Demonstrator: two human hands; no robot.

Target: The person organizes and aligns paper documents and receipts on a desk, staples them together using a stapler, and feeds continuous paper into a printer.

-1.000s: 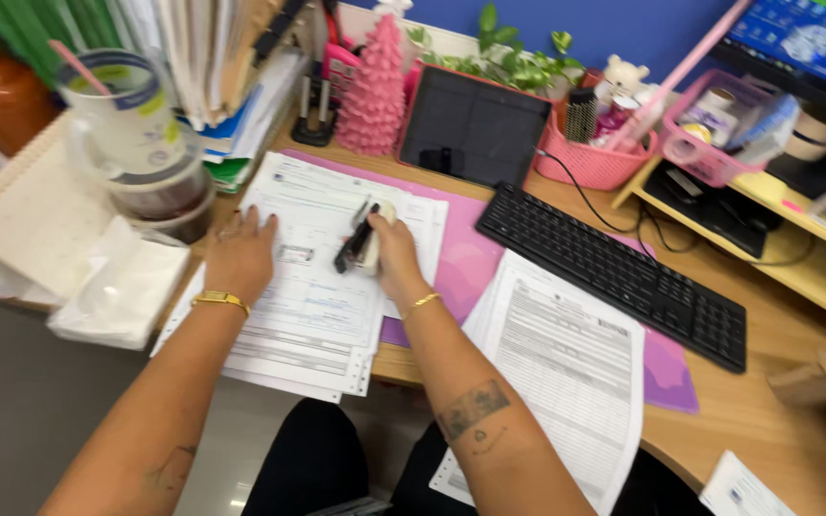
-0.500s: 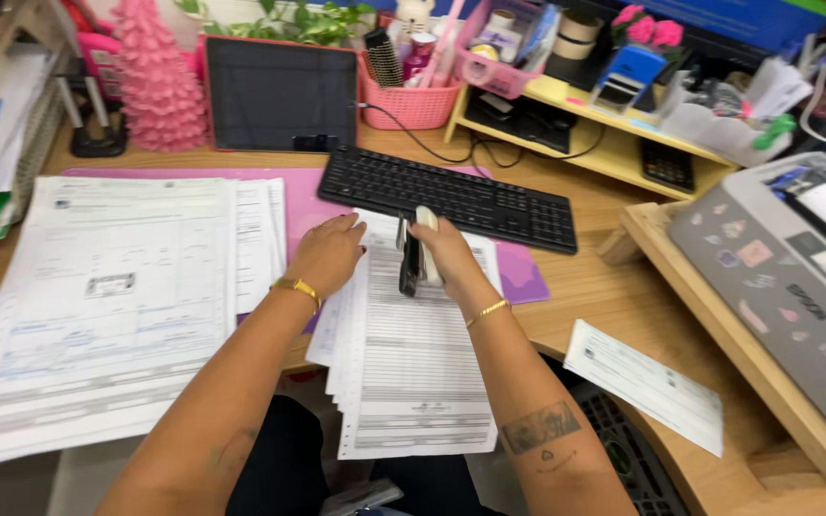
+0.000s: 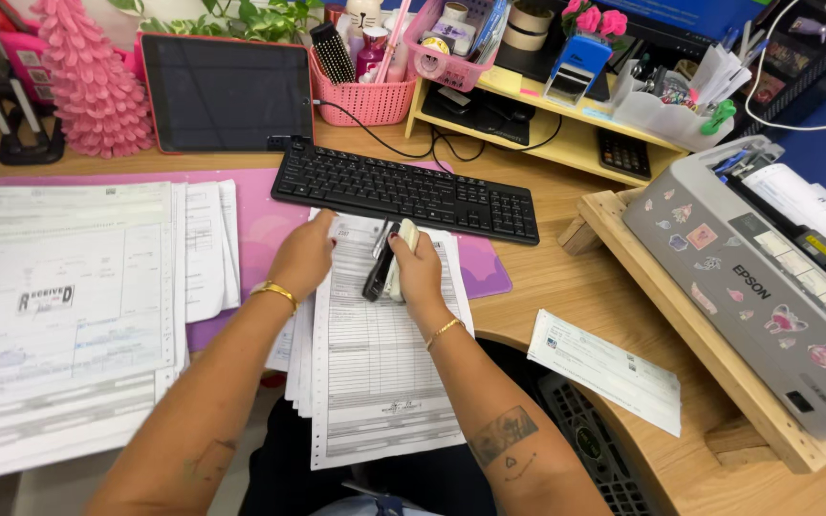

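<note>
My right hand (image 3: 420, 277) grips a black and cream stapler (image 3: 381, 265) held over the upper part of a stack of printed forms (image 3: 375, 373) in front of me. My left hand (image 3: 304, 258) presses flat on the left top edge of that same stack, fingers spread. Both wrists wear thin gold bracelets. The stack lies partly on a purple desk mat (image 3: 270, 222) and overhangs the desk's front edge.
A black keyboard (image 3: 403, 188) lies just beyond the hands. A second pile of forms (image 3: 59, 296) lies at the left, a loose slip (image 3: 606, 370) at the right, a grey printer (image 3: 776, 277) on a wooden stand. A tablet (image 3: 224, 93), pink baskets and a pink tree stand behind.
Both hands moved from the left pile of forms to the stack in front of the keyboard, the stapler still in my right hand. The view swung to the right.
</note>
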